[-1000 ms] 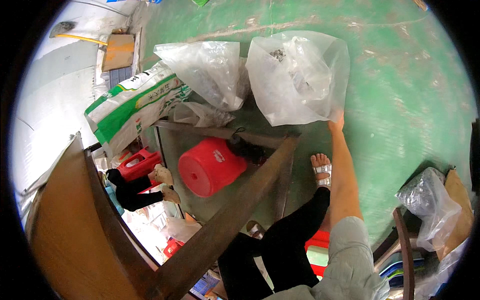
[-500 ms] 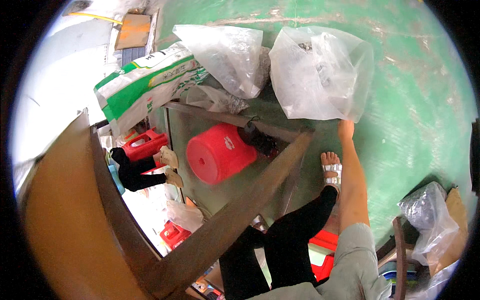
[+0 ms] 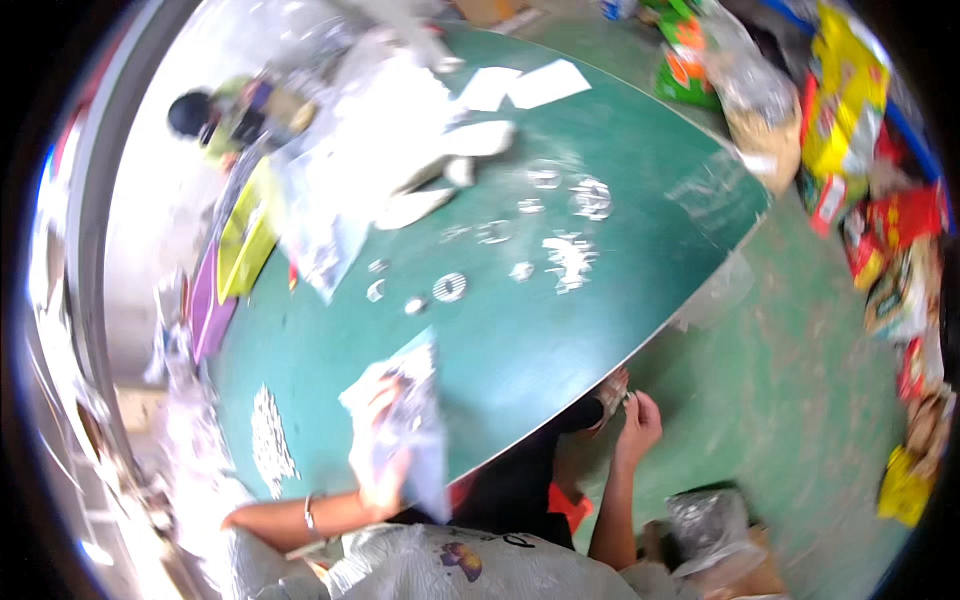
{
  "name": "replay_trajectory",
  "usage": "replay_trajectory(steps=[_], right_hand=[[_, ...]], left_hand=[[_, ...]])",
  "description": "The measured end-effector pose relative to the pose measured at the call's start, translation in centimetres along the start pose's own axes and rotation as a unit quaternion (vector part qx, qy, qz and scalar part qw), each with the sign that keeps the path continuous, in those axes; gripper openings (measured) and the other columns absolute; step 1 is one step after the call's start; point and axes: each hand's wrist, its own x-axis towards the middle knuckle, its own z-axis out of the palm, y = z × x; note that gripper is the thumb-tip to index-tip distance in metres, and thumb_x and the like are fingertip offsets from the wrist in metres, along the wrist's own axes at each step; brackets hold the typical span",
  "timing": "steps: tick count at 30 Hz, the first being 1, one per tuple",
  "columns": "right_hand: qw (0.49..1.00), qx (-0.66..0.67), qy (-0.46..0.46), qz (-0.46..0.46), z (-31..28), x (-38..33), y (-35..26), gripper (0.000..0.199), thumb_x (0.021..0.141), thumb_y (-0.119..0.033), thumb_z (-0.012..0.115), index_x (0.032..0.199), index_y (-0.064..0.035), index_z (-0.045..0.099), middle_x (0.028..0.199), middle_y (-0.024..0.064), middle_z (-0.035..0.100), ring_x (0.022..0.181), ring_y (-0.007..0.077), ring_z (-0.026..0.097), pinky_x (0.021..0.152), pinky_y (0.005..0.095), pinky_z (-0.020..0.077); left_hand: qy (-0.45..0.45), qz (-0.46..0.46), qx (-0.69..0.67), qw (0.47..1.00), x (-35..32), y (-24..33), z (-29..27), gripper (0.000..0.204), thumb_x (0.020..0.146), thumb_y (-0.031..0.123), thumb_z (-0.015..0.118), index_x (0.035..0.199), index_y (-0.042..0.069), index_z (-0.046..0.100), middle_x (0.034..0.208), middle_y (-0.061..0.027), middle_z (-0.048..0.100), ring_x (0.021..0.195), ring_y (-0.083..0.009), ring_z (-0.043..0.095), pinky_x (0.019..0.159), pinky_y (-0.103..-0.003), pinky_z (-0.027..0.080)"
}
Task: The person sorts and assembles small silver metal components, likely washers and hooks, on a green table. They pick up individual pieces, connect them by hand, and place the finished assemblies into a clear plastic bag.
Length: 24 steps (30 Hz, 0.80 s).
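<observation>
My left hand (image 3: 382, 475) grips a clear plastic bag (image 3: 425, 440) above the near part of a green tabletop (image 3: 340, 350). Both bag and hand are blurred, and I cannot make out what is inside. My right hand (image 3: 642, 430) is off the table's right edge, over the floor, with thumb and fingers pinched together. Something tiny may be between those fingertips. Small silvery parts (image 3: 570, 262) lie in a loose pile at mid table, with striped round pieces (image 3: 450, 287) and several other bits around them. A heap of small white pieces (image 3: 268, 440) sits at the near left.
White gloves (image 3: 470, 140), paper sheets (image 3: 550, 84) and clear plastic bags (image 3: 325, 235) lie toward the far side. Yellow-green (image 3: 243, 235) and purple bins (image 3: 206, 300) stand at the left edge. Colourful packages (image 3: 845, 100) line the floor at right. A filled clear bag (image 3: 715, 525) rests near my right arm.
My view has swung from the floor and bags beneath the table up to the tabletop. My right hand has left the large floor bag. My left hand, holding a plastic bag, has come into view.
</observation>
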Motion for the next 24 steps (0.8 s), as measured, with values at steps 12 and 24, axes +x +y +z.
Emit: replay_trajectory(steps=[12, 24], right_hand=[[0.822, -0.048, -0.202, -0.530, 9.2, -18.2, -27.7, 0.018, 0.071, 0.014, 0.069, 0.086, 0.0041, 0.066, 0.084, 0.0136, 0.067, 0.076, 0.0273, 0.061, 0.071, 0.0335, 0.0477], [0.784, -0.083, -0.112, -0.605, 8.9, -24.6, -27.7, 0.014, 0.078, 0.010, 0.067, 0.091, 0.0027, 0.067, 0.091, 0.0126, 0.068, 0.082, 0.0242, 0.065, 0.076, 0.0338, 0.0518]], left_hand=[[0.216, 0.137, -0.068, 0.964, 0.6, 2.1, 0.5, 0.038, 0.067, -0.004, 0.069, 0.103, 0.005, 0.060, 0.118, -0.0136, 0.049, 0.118, -0.0302, 0.047, 0.099, -0.040, 0.040], [0.104, 0.209, -0.128, 0.964, -0.4, 1.7, -4.0, 0.010, 0.085, 0.018, 0.067, 0.086, 0.009, 0.072, 0.089, -0.0036, 0.060, 0.095, -0.0230, 0.057, 0.107, -0.051, 0.023]])
